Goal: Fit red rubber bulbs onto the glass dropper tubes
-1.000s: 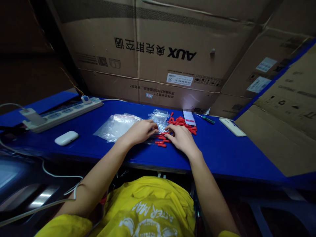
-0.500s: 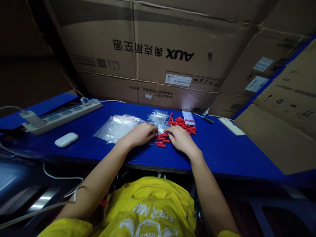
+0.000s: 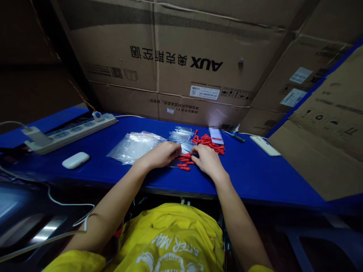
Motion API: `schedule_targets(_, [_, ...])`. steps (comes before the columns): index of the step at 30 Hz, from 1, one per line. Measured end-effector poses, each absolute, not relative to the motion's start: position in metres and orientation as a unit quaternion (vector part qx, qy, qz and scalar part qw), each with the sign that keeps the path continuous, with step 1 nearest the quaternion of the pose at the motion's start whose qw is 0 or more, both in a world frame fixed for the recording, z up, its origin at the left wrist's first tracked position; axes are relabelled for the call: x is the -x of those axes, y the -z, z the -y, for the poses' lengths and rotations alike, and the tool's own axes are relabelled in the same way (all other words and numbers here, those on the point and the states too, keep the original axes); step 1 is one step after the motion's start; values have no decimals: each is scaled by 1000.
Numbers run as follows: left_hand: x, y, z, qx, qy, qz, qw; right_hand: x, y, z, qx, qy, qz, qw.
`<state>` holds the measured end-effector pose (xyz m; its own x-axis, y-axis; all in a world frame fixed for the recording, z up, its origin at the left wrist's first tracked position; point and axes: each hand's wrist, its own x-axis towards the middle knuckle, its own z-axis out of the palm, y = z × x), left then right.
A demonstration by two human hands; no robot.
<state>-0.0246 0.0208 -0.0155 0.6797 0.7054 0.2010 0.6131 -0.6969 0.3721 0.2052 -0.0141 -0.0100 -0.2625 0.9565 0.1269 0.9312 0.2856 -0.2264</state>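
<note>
My left hand (image 3: 161, 154) and my right hand (image 3: 206, 160) rest side by side on the blue table (image 3: 255, 173), fingers curled and fingertips nearly meeting. Between and under them lie small clear tubes with red caps (image 3: 185, 162). A heap of loose red caps (image 3: 208, 141) sits just beyond my right hand, and a bundle of clear tubes (image 3: 181, 135) lies beyond my left. What each hand pinches is too small to name. A pile of clear plastic bags (image 3: 133, 145) lies left of my left hand.
A white power strip (image 3: 70, 130) and a white earbud case (image 3: 75, 159) lie at the left. A white phone (image 3: 265, 145) and a green-handled screwdriver (image 3: 237, 137) lie at the right. Large cardboard boxes (image 3: 176, 56) wall off the back and right.
Both hands have edged slightly closer together over the capped tubes. The view has shifted a little; nothing else has moved.
</note>
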Motion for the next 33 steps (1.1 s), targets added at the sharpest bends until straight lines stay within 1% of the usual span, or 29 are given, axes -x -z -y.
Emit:
schedule_targets(9, [28, 19, -24, -895, -180, -375, 163, -198, 8, 16, 607, -58, 784, 117])
schedule_targets(14, [31, 20, -28, -908, -176, -361, 117, -197, 8, 17, 600, -50, 790, 116])
schedule_targets(17, [32, 16, -26, -906, -187, -362, 112, -195, 7, 20, 596, -40, 794, 113])
schedule_targets(24, [28, 8, -20, -903, -160, -376, 136, -190, 4, 23, 594, -31, 797, 104])
schedule_targets(33, [28, 12, -23, -912, -143, -357, 145, -193, 8, 18, 650, -3, 754, 94])
